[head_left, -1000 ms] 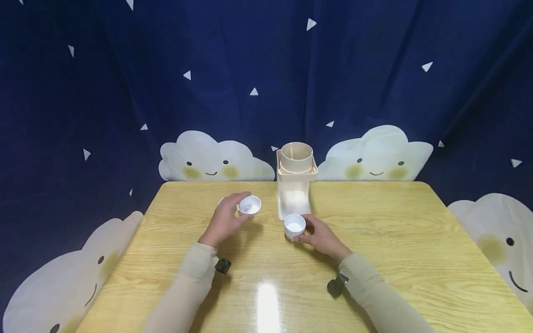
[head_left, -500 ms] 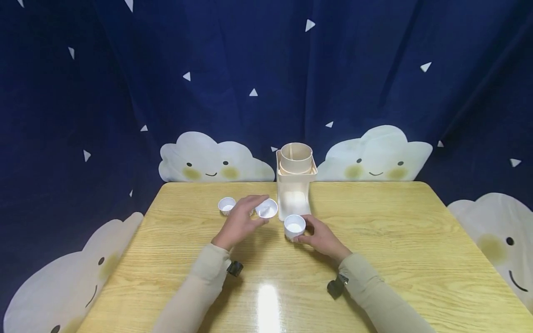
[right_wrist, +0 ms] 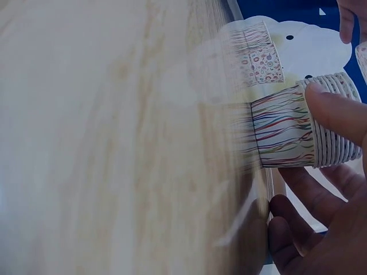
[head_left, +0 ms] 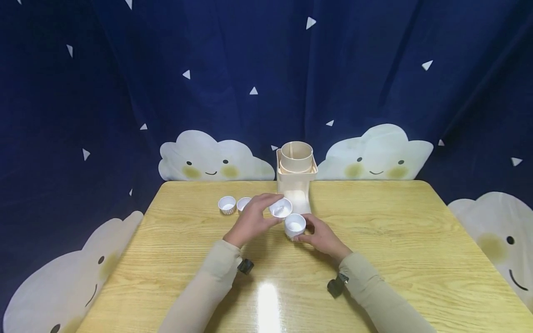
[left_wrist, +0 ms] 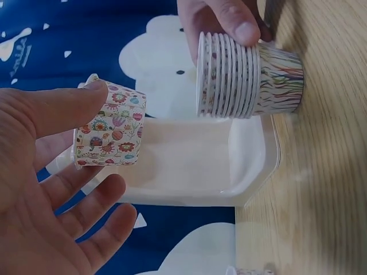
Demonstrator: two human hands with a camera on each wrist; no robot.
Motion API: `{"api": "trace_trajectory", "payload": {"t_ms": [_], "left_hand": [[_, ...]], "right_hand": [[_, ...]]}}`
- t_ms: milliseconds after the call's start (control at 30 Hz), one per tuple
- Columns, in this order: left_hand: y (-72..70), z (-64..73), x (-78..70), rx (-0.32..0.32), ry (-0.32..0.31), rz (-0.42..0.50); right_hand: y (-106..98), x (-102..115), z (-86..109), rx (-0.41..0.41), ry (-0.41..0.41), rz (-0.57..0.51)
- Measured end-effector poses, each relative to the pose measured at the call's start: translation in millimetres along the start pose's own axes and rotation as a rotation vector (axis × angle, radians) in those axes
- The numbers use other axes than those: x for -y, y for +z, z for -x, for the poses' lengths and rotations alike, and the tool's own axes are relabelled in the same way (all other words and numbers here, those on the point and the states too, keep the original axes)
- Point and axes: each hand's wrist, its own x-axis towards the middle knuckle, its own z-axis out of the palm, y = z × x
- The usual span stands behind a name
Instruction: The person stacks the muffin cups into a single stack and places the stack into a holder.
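Note:
In the head view my left hand [head_left: 253,219] pinches a small paper baking cup [head_left: 281,209] by its side, above the table. The left wrist view shows flowers printed on this paper cup [left_wrist: 114,129]; the lower fingers spread away from it. A nested stack of paper baking cups [head_left: 294,225] stands upright on the table, gripped from the right by my right hand [head_left: 322,238]. The lowest cup of the stack [right_wrist: 284,129] has wavy coloured stripes, with several rims above it. The flowered cup is just left of the stack's rim, slightly farther back and higher.
Behind the stack stands a cream plastic holder [head_left: 296,159] with a round tube on top and an open base. Two paper cups or small stacks, one [head_left: 226,205] and another [head_left: 243,203], sit left of it. The wooden table's [head_left: 395,222] back edge meets a blue curtain [head_left: 250,55].
My left hand has moved right with the flowered paper cup, from left of the holder to beside the stack. Two cups on the left have come into view. My right hand stays put.

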Motion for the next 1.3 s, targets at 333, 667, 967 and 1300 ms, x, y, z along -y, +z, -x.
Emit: {"api": "trace_trajectory", "payload": {"t_ms": [333, 667, 967, 1300], "left_hand": [[10.0, -4.3, -4.5, 0.079, -0.062, -0.02], [22.1, -5.5, -8.2, 0.135, -0.031, -0.044], [26.8, -7.7, -4.6, 0.169, 0.058, -0.037], [32.5, -13.1, 3.0, 0.2, 0.065, -0.035]], "right_hand": [[-2, -5, -0.7, 0.019, -0.009, -0.012], [-2, -3, -1.0, 0.011, -0.012, 0.018], [-1, -5, -2.3, 0.013, -0.033, 0.006], [-2, -5, -0.9, 0.007, -0.011, 0.028]]}}
